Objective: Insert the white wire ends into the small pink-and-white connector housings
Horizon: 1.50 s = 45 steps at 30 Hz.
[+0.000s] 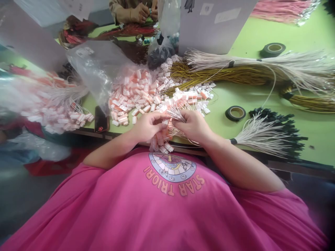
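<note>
Close to the table's front edge, my right hand [195, 128] is closed around a bundle of thin white wires [176, 114] whose tips point toward my left hand. My left hand [149, 126] meets it at those tips, thumb and fingers pinched together. Whatever lies between the left fingertips is too small and covered to make out. Small white connector housings [136, 91], tinted orange, are heaped just beyond both hands. More housings [165, 147] hang with wires below the hands at the table edge.
Black tape rolls [235, 113] and a black-ended white wire bundle [264, 134] lie right. Behind them are yellow wires [243, 75] and white wires [288, 64]. A plastic bag [90, 66], a dark phone-like object [101, 118] and bagged connectors [52, 108] are left. A co-worker's hands [142, 13] work opposite.
</note>
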Tool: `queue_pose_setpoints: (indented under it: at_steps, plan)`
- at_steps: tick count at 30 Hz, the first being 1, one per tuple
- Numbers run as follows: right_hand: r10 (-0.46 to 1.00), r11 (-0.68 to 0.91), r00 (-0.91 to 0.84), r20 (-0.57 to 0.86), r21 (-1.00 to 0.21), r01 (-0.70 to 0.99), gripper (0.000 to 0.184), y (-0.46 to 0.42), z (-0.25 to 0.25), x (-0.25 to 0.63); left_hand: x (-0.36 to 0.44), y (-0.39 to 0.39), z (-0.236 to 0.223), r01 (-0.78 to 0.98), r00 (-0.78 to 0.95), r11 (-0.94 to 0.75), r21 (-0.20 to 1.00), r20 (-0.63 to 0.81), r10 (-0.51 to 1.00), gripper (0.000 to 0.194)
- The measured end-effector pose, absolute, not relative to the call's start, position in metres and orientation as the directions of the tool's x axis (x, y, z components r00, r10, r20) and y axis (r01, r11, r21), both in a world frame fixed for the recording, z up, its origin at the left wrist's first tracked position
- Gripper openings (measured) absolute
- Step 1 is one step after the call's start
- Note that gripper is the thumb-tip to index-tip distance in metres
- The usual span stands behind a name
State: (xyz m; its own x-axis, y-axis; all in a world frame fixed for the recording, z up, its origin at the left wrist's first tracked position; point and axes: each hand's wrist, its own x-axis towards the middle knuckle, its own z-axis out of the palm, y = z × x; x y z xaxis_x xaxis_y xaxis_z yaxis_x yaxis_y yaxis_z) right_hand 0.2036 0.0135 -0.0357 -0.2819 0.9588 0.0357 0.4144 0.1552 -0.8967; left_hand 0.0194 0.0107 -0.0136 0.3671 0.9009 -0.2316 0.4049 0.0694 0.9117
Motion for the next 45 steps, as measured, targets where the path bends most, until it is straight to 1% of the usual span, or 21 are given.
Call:
queue_pose_setpoints:
  at_steps: [6, 9, 11, 13, 16, 19, 22, 24, 25, 26, 28, 29, 31, 33, 35, 38, 40, 41, 42, 44, 45]
  plan:
    - [0.969, 0.149, -0.243, 0.051, -0.902, 0.405, 0.024, 0.014, -0.043, 0.204, 0.024, 0.011, -0.011, 0.379, 0.381, 0.252, 0.890, -0.399, 0.834, 0.034]
    - [0.950, 0.127, -0.311, -0.005, -0.906, 0.404, 0.027, 0.017, -0.043, 0.206, 0.023, 0.009, -0.009, 0.385, 0.378, 0.254, 0.887, -0.403, 0.834, 0.034]
    - [0.938, 0.113, -0.345, -0.036, -0.909, 0.402, 0.024, 0.018, -0.043, 0.206, 0.023, 0.010, -0.011, 0.414, 0.367, 0.184, 0.892, -0.348, 0.863, 0.031]
    - [0.939, 0.107, -0.342, -0.043, -0.907, 0.408, 0.020, 0.017, -0.043, 0.205, 0.023, 0.012, -0.014, 0.459, 0.358, 0.077, 0.885, -0.264, 0.896, 0.026]
    - [0.939, 0.118, -0.343, -0.037, -0.900, 0.420, 0.017, 0.016, -0.043, 0.203, 0.024, 0.017, -0.018, 0.532, 0.372, -0.081, 0.843, -0.146, 0.917, 0.019]
    - [0.933, 0.128, -0.357, -0.031, -0.903, 0.411, 0.018, 0.015, -0.043, 0.203, 0.023, 0.017, -0.018, 0.575, 0.409, -0.195, 0.795, -0.072, 0.910, 0.018]
    - [0.916, 0.147, -0.401, -0.028, -0.905, 0.400, 0.018, 0.017, -0.042, 0.206, 0.015, 0.014, -0.014, 0.560, 0.510, -0.366, 0.743, 0.039, 0.859, 0.017]
    - [0.917, 0.172, -0.398, 0.003, -0.905, 0.389, 0.017, 0.018, -0.042, 0.208, 0.002, 0.015, -0.013, 0.561, 0.562, -0.464, 0.686, 0.097, 0.822, 0.017]
    - [0.923, 0.184, -0.383, 0.030, -0.910, 0.372, 0.016, 0.019, -0.042, 0.209, -0.007, 0.019, -0.013, 0.589, 0.546, -0.485, 0.647, 0.125, 0.828, 0.017]
    - [0.931, 0.189, -0.362, 0.055, -0.919, 0.347, 0.015, 0.020, -0.042, 0.210, -0.017, 0.024, -0.015, 0.644, 0.495, -0.480, 0.596, 0.153, 0.855, 0.018]
    - [0.945, 0.165, -0.320, 0.067, -0.943, 0.290, 0.012, 0.020, -0.042, 0.211, -0.041, 0.040, -0.023, 0.803, 0.317, -0.382, 0.458, 0.216, 0.924, 0.019]
    - [0.950, 0.136, -0.308, 0.048, -0.952, 0.273, 0.012, 0.020, -0.042, 0.211, -0.052, 0.049, -0.029, 0.881, 0.231, -0.295, 0.369, 0.209, 0.950, 0.019]
    - [0.957, 0.078, -0.291, -0.005, -0.959, 0.272, 0.012, 0.019, -0.041, 0.210, -0.071, 0.066, -0.043, 0.961, 0.145, -0.160, 0.227, 0.083, 0.986, 0.019]
    - [0.960, 0.055, -0.280, -0.029, -0.956, 0.287, 0.012, 0.018, -0.040, 0.208, -0.082, 0.078, -0.056, 0.980, 0.141, -0.137, 0.146, -0.018, 0.990, 0.019]
    - [0.963, 0.054, -0.267, -0.028, -0.954, 0.294, 0.013, 0.018, -0.039, 0.207, -0.085, 0.085, -0.064, 0.978, 0.175, -0.168, 0.124, -0.044, 0.984, 0.018]
    - [0.969, 0.052, -0.244, -0.023, -0.954, 0.296, 0.013, 0.017, -0.038, 0.206, -0.080, 0.084, -0.061, 0.970, 0.191, -0.189, 0.154, 0.002, 0.982, 0.019]
    - [0.972, 0.040, -0.231, -0.032, -0.953, 0.301, 0.014, 0.017, -0.036, 0.205, -0.072, 0.076, -0.049, 0.949, 0.186, -0.195, 0.248, 0.062, 0.981, 0.019]
    - [0.974, 0.034, -0.224, -0.037, -0.951, 0.308, 0.015, 0.017, -0.036, 0.205, -0.065, 0.069, -0.041, 0.918, 0.190, -0.207, 0.338, 0.083, 0.978, 0.018]
    - [0.974, 0.029, -0.220, -0.044, -0.948, 0.316, 0.017, 0.016, -0.035, 0.204, -0.058, 0.062, -0.033, 0.862, 0.207, -0.223, 0.455, 0.085, 0.975, 0.017]
    - [0.974, 0.023, -0.221, -0.055, -0.943, 0.333, 0.019, 0.016, -0.033, 0.203, -0.039, 0.044, -0.018, 0.653, 0.290, -0.220, 0.724, 0.029, 0.957, 0.019]
    - [0.972, 0.021, -0.227, -0.061, -0.940, 0.341, 0.018, 0.015, -0.033, 0.203, -0.030, 0.036, -0.012, 0.530, 0.346, -0.176, 0.830, -0.022, 0.938, 0.020]
